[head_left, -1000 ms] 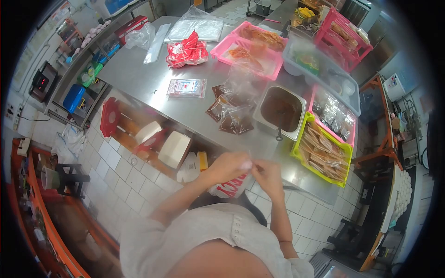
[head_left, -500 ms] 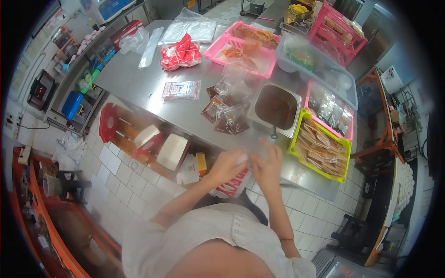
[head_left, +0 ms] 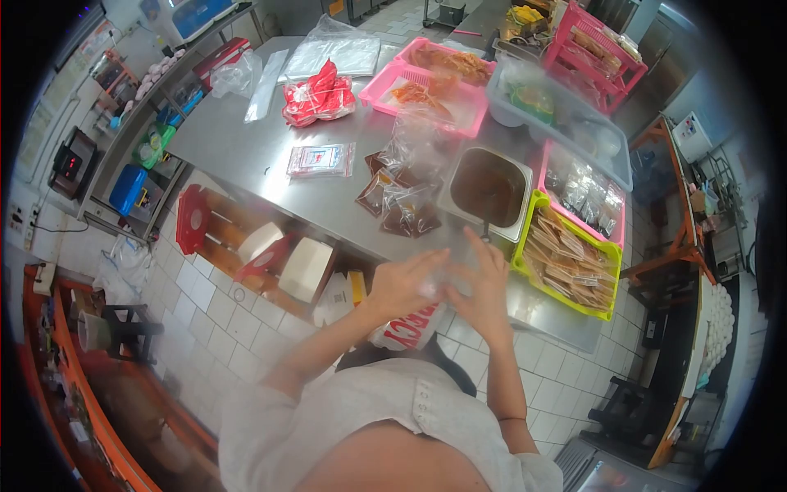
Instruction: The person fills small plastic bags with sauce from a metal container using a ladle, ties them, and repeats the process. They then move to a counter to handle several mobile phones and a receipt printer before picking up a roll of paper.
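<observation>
My left hand [head_left: 403, 285] and my right hand [head_left: 482, 293] are close together at the table's front edge. Between them is a thin clear plastic bag [head_left: 443, 272], blurred and hard to make out. The left fingers are closed on it; the right thumb and fingers pinch its other side, with the index finger raised. Just beyond the right hand is a metal pan [head_left: 490, 190] of brown sauce, a utensil handle sticking out towards me. Filled bags of brown sauce [head_left: 410, 217] lie to its left on the steel table [head_left: 262, 176].
A lime-green basket [head_left: 566, 305] of flat packets stands at the right edge, beside a pink tray [head_left: 616, 234] of dark packets. Farther back are a clear tub [head_left: 566, 135], pink baskets [head_left: 381, 82] of food and a red bundle [head_left: 320, 98]. Open drawers [head_left: 246, 217] jut out below left.
My hands have moved slightly apart, and the bag between them looks more spread. The right hand has shifted a little to the right. Things on the table stay put.
</observation>
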### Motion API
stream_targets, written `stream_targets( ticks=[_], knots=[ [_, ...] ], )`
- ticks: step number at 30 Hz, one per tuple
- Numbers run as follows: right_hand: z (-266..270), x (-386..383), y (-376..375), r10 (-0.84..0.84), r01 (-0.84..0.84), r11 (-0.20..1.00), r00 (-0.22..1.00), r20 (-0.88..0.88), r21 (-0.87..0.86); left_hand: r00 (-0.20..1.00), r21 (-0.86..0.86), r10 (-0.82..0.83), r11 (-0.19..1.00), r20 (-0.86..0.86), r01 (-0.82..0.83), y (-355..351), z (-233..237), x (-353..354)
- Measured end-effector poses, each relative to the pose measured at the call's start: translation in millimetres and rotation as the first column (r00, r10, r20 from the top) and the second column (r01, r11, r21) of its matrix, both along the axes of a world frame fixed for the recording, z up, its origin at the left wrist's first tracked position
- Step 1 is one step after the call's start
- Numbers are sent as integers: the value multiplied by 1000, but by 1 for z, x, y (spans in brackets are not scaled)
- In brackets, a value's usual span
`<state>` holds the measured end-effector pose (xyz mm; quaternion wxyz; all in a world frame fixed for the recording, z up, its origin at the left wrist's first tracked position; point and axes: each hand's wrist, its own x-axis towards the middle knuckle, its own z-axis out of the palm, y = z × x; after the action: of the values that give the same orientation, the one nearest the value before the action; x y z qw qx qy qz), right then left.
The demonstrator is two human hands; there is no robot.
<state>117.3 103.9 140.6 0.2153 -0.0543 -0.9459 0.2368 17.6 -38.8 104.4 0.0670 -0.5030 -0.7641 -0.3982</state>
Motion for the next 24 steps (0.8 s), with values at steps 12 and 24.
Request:
stream_targets(
  ticks=[12, 24],
  knots=[
    [-5, -46, 55, -518, 512, 855, 849, 106, 77, 915, 120, 111, 978, 388, -169, 1, 3, -10],
    [28, -39, 139, -383, 331, 859, 922, 62, 391, 927, 237, 106, 951, 360, -201, -15, 0, -30]
  ],
)
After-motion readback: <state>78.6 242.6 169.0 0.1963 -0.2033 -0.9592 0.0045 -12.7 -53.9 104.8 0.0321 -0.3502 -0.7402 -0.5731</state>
